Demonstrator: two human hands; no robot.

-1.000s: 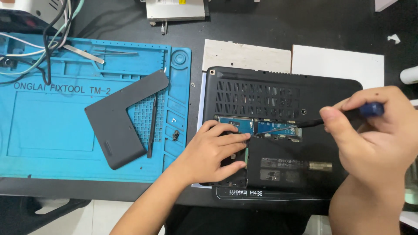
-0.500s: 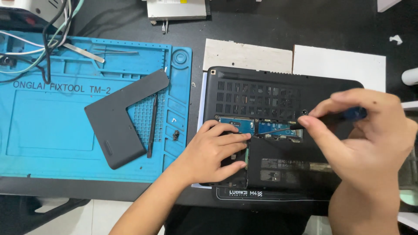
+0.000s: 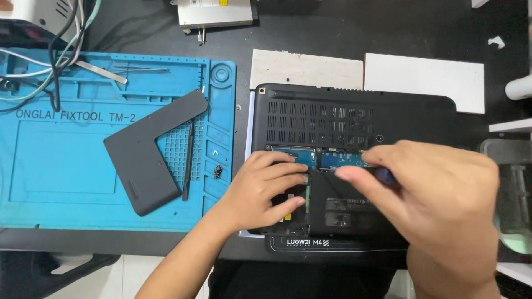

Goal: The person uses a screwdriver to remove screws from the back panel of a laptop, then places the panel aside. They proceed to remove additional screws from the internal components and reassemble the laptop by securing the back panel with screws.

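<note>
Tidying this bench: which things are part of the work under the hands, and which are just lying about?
In use: laptop, left hand, right hand, screwdriver.

Lying about: L-shaped cover, black spudger, blue mat, tweezers, white boards.

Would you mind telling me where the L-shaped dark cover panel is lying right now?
In the head view, the L-shaped dark cover panel lies on the blue work mat, left of the upturned laptop, with a thin black tool just to its right.
</note>
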